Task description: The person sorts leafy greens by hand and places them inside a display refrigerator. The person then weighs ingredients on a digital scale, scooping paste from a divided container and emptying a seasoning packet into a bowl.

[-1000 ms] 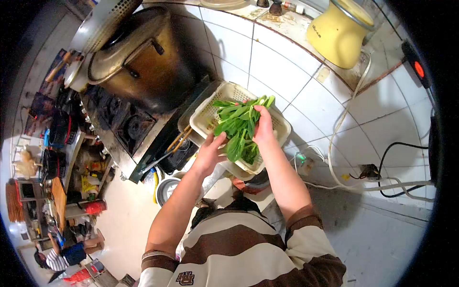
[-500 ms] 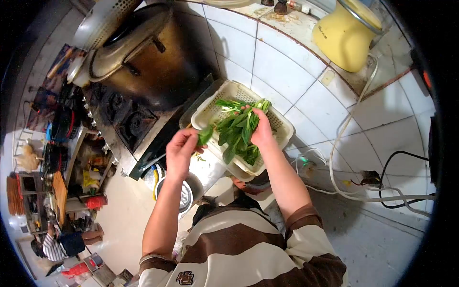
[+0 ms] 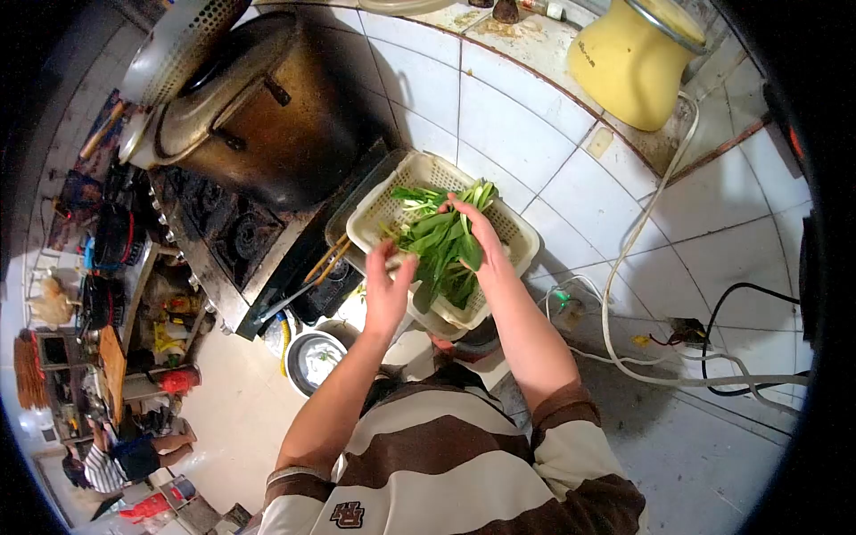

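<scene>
My right hand [image 3: 479, 234] is closed around a bunch of leafy greens [image 3: 437, 242], with pale stems toward the upper side and broad leaves hanging down. The bunch is over a cream perforated plastic basket [image 3: 528, 234], where more greens lie partly hidden beneath it. At the basket's left rim, my left hand [image 3: 389, 278] is beside the leaves, slightly blurred. Its fingers and thumb are apart, and no leaf shows between them.
A large browned pot [image 3: 267, 134] stands beside a gas stove [image 3: 236, 227] at left. Below lie wooden chopsticks [image 3: 330, 261] and a metal pot [image 3: 314, 361]. A yellow jar [image 3: 633, 67] sits on the ledge; cables [image 3: 615, 299] hang at right. Another person [image 3: 111, 464] is far left.
My left hand has moved right toward the bunch, and the loose leaf it held no longer shows in its fingers. My right hand still holds the greens in nearly the same place.
</scene>
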